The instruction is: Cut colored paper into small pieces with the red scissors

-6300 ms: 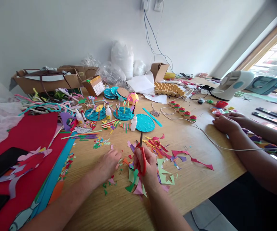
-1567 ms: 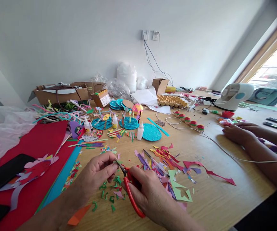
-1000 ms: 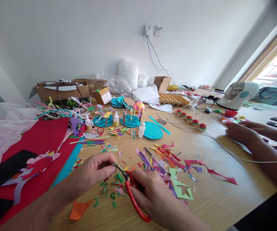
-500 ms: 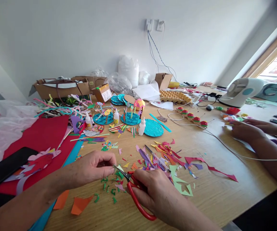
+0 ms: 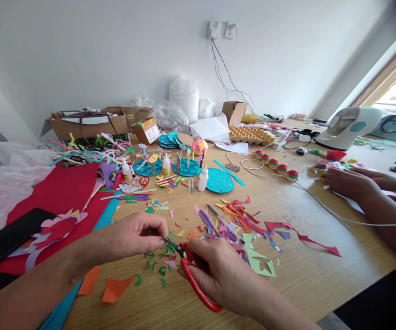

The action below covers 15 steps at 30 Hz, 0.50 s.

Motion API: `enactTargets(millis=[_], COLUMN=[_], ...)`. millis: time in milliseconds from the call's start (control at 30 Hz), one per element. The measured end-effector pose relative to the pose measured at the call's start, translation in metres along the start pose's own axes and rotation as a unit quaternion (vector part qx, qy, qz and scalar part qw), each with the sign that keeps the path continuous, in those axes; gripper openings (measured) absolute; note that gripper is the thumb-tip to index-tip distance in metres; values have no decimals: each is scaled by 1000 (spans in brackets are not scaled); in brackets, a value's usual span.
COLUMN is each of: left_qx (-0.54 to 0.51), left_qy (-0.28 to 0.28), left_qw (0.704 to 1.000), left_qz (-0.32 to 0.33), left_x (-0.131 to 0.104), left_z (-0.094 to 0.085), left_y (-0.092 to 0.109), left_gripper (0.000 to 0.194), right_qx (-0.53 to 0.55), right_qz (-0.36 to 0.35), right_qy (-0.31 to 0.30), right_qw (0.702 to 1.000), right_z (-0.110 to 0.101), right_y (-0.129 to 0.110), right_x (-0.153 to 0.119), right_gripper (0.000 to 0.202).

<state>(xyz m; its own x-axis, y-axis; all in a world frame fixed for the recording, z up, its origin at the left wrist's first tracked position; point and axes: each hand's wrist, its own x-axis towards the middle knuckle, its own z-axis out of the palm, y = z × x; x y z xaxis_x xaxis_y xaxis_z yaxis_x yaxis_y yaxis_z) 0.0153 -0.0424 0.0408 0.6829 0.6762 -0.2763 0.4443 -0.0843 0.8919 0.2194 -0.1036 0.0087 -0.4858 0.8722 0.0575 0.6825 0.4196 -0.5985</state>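
My right hand point(image 5: 220, 270) grips red-handled scissors point(image 5: 198, 291), their blades pointing left toward my other hand. Thumb and forefinger of my left hand point(image 5: 139, 236) are pinched together at the blade tips; whatever is between them is too small to make out. Small green paper clippings point(image 5: 154, 264) lie on the table beneath the blades. Two orange paper pieces point(image 5: 117, 288) rest nearer to me, below my left wrist. Right of the scissors spreads a heap of coloured paper scraps point(image 5: 214, 224), with a pen point(image 5: 225, 224) on it and a light green cut-out sheet point(image 5: 258, 259) beside it.
White glue bottles point(image 5: 203, 178) stand by blue discs point(image 5: 220, 181) at mid-table. Red sheets point(image 5: 53, 197) and a black phone-like object point(image 5: 15, 238) lie left. A white cable point(image 5: 325, 213) crosses the right side, near another person's hands point(image 5: 351, 183) and a fan point(image 5: 347, 128).
The scissor blades look more closed than before. My two hands stay in nearly the same place. The other person's hands have shifted slightly.
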Motion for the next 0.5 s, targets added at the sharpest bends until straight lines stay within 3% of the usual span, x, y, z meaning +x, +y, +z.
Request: enactTargets(millis=[500], left_qx=[96], left_qy=[-46], left_qw=[994], left_qz=[24], left_x=[1], left_z=[-8], left_y=[-4], left_gripper=[11], right_qx=[-11], right_qz=[-3], right_qy=[-11], right_qw=[1000], right_z=[0], right_y=[1], right_x=[-1], right_gripper=[19])
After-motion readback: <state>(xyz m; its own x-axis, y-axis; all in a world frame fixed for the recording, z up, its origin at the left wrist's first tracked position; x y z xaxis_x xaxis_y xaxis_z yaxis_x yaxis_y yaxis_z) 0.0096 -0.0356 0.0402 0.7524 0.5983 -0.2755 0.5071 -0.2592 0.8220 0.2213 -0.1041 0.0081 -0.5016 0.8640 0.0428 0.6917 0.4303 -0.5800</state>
